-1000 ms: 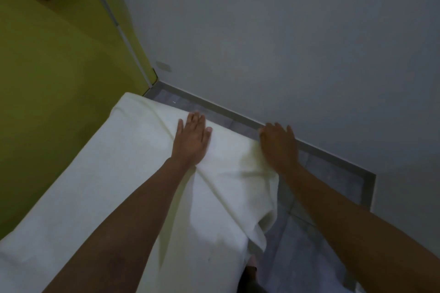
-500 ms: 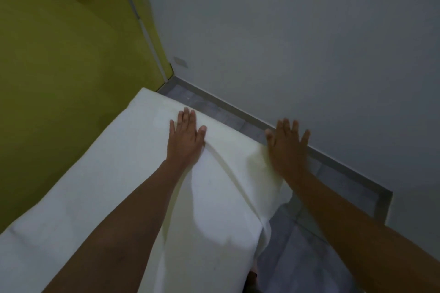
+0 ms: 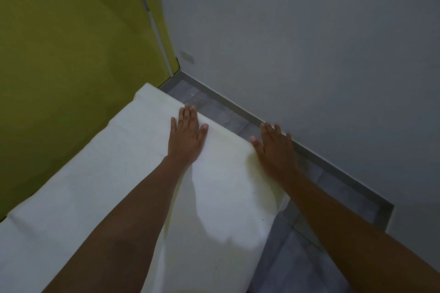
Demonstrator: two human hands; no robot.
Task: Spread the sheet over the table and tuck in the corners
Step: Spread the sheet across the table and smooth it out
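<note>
the white sheet (image 3: 123,173) is lying over the table, its near side drooping toward the grey floor (image 3: 333,188). it looks soft and light, best taken at the hanging edge. the left hand (image 3: 187,135) and right hand (image 3: 273,150) are pressing flat, fingers outstretched, gripping nothing, arms reaching forward.

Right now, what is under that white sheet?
Only the white sheet itself shows, lying flat with both hands pressed on top: the left hand and the right hand near its far edge. Whatever supports it is wholly covered.
</note>
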